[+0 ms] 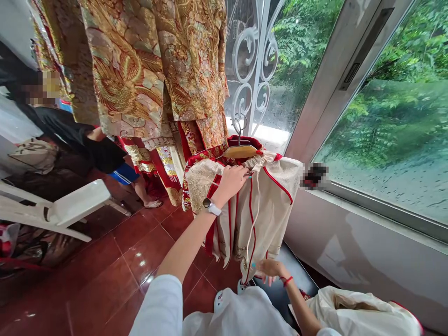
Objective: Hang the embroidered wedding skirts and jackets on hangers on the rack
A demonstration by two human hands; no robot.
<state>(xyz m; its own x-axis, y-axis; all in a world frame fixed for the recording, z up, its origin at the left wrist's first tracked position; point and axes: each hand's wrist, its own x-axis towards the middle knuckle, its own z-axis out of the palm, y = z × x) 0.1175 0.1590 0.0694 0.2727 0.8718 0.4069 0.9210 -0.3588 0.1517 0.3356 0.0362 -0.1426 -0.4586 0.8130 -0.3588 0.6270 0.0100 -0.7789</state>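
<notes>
A cream garment [269, 205] with red piping and a drawstring hangs from a hanger [240, 151] with a wooden bar and a metal hook. My left hand [235, 183], a white watch on its wrist, is closed on the gathered upper edge of this garment. Behind it shows a red and gold piece of clothing [191, 163]. Lower down, my right hand [269, 269] is beside the garment's hem, its fingers apart and slightly blurred. A red string circles that wrist.
Gold embroidered robes [129, 70] hang above left. A window [381, 140] with a metal frame fills the right. Cream fabric [364, 312] lies at lower right by a black surface [297, 275]. A white chair [80, 200] stands left, near another person [101, 144].
</notes>
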